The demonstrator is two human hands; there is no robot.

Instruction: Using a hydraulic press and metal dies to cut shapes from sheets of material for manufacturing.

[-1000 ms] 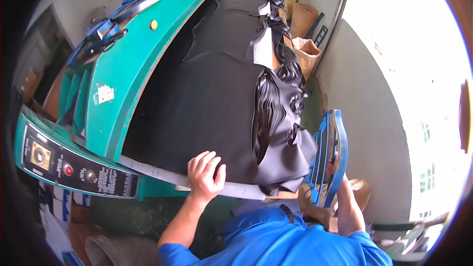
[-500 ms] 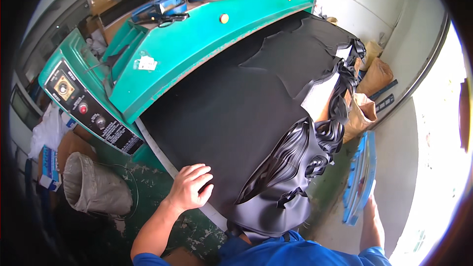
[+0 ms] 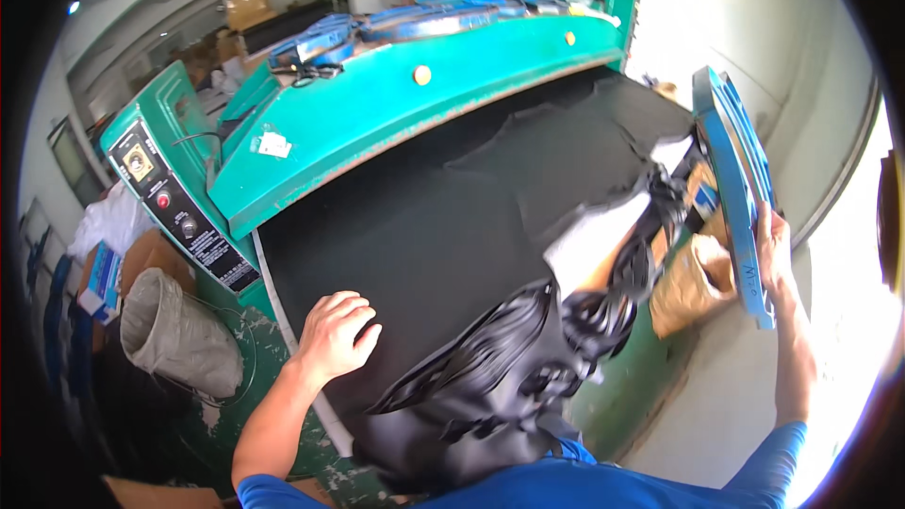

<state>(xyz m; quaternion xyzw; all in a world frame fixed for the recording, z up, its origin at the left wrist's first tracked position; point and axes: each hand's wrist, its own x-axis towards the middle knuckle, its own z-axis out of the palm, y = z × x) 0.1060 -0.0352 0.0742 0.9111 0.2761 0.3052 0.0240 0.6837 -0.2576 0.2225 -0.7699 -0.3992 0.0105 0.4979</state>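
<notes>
Holding our left hand loosely curled, thumb apart, over the black sheet near the left edge of the table, we grip a blue frame in our right hand beyond the right edge, past bunched scraps.

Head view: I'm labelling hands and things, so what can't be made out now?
All in the head view:
Right hand: some fingertips, hidden by the blue frame.
Left hand: palm, hidden by its back.
Control panel: lettering, too small and blurred.
Left sleeve: cut off by the lower edge.
</notes>
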